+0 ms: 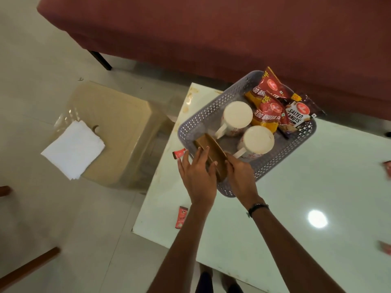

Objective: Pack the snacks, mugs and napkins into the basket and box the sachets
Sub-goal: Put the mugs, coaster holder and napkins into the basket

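At the near-left corner of the grey basket [203, 115], both hands hold a brown wooden box [213, 153] standing on its edge. Its long axis runs from upper left to lower right, roughly along the basket's near-left wall. Left hand [197, 176]: fingers extended along the box's outer face, thumb on its near end. Right hand [241, 176]: fingers curled round the box's near-right end. Whether the box is open, I cannot tell.

Inside the basket: two white mugs [238, 116] upside down, bases up, handles pointing down-left toward the box; the nearer one sits just beside the box. Beyond them, at the far end, snack packets [268, 115] lie overlapping, one labelled salted peanuts [296, 118] and leaning over the rim.

The basket sits diagonally on the glossy white tabletop [296, 197], its far corner at the tabletop's far edge, close to a maroon sofa [211, 28]. Loose red sachets: one [179, 153] at the tabletop's left edge touching the left fingertips, one [182, 217] near the left forearm, two more blurred at the right frame edge [387, 169].

Left of the tabletop, well apart, a beige stool [118, 123] carries a stack of white napkins [73, 149]. The tabletop to the right of the basket is open.
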`<state>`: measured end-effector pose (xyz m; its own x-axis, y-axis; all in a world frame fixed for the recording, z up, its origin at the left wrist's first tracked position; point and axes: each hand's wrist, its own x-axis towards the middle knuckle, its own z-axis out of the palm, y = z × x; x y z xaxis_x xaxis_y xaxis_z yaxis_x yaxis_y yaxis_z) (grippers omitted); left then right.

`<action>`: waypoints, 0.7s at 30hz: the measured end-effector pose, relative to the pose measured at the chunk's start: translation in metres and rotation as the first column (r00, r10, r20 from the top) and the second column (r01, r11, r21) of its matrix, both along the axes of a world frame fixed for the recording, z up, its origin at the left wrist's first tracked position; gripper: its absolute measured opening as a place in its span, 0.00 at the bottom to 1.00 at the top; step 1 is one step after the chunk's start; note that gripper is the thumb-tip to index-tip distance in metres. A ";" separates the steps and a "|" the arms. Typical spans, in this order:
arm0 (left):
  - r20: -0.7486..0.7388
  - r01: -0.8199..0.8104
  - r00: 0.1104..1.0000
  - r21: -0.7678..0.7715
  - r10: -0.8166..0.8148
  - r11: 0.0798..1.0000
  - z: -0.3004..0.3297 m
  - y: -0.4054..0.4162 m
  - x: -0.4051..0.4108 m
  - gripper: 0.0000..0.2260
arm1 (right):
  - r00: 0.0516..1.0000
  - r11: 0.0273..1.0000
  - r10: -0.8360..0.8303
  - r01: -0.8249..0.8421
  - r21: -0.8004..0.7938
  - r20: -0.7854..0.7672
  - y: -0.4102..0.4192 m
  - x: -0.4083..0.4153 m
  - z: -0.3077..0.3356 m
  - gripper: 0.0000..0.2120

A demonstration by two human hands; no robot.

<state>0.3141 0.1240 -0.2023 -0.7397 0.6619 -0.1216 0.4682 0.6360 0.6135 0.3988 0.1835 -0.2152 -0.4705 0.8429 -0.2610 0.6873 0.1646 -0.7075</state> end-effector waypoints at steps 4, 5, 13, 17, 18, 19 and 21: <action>0.028 0.003 1.000 -0.029 -0.002 1.000 0.000 0.002 0.000 0.19 | 0.999 1.000 0.022 -0.022 -0.001 0.041 0.003 0.001 0.000 0.14; 0.052 0.013 0.999 -0.030 -0.012 0.999 0.002 0.002 -0.001 0.20 | 0.998 0.999 0.043 -0.043 -0.009 0.052 0.003 0.003 0.003 0.14; 0.215 -0.161 0.970 0.228 0.111 0.960 0.037 -0.034 -0.023 0.17 | 1.000 0.984 0.007 -0.011 0.177 0.026 -0.002 0.004 0.045 0.13; 0.312 -0.380 0.904 0.273 0.293 0.884 0.049 -0.068 -0.059 0.16 | 0.992 0.977 0.108 -0.093 0.191 -0.067 -0.016 -0.029 0.072 0.12; 0.318 -0.442 0.879 0.270 0.354 0.855 0.051 -0.075 -0.068 0.15 | 0.987 0.977 0.143 -0.129 0.169 -0.075 -0.021 -0.037 0.076 0.11; 0.318 -0.494 0.856 0.268 0.408 0.827 0.053 -0.084 -0.080 0.15 | 0.980 0.978 0.177 -0.164 0.133 -0.090 -0.027 -0.049 0.078 0.11; 0.305 -0.564 0.819 0.269 0.486 0.781 0.055 -0.103 -0.112 0.14 | 0.964 0.973 0.231 -0.226 0.053 -0.130 -0.043 -0.078 0.080 0.11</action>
<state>0.2018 0.0205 -0.1472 -0.9659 0.2045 -0.1586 -0.0413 0.4834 0.8744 0.3206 0.1406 -0.1356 -0.6803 0.7170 -0.1524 0.5276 0.3346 -0.7808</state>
